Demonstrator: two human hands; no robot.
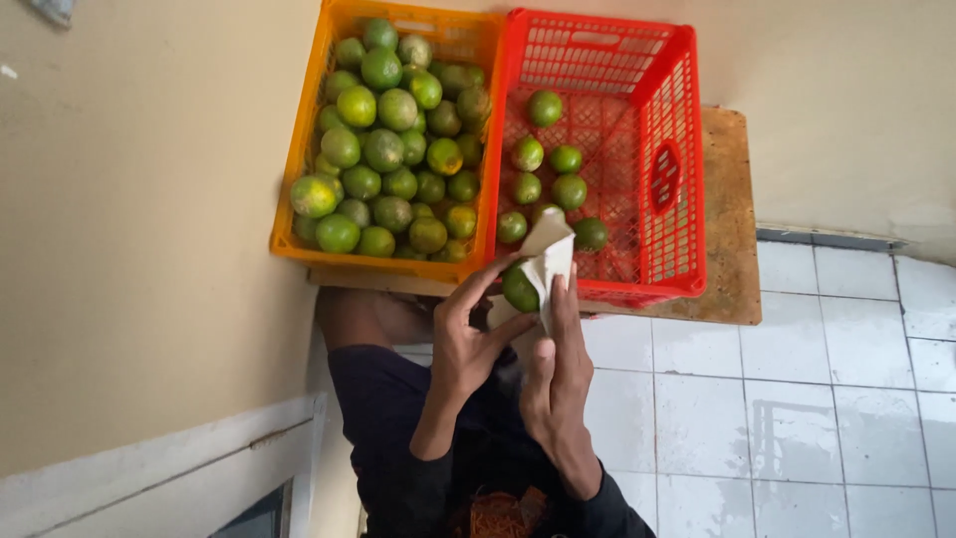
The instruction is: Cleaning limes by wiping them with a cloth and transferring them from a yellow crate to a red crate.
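Note:
My left hand (466, 344) grips a green citrus fruit (519, 289) just in front of the crates. My right hand (560, 364) holds a white cloth (549, 257) against that fruit, with the cloth folded over its right side. An orange crate (295, 169) at the back left is piled with several green fruits (393, 149). Beside it on the right, a red crate (672, 179) holds several green fruits (548, 174) lying loose on its floor.
Both crates rest on a wooden board (732, 214) set against a beige wall (129, 219). White floor tiles (797, 399) spread to the right. My dark-clothed legs (398, 438) fill the bottom centre, and a white door frame (179, 468) lies at the lower left.

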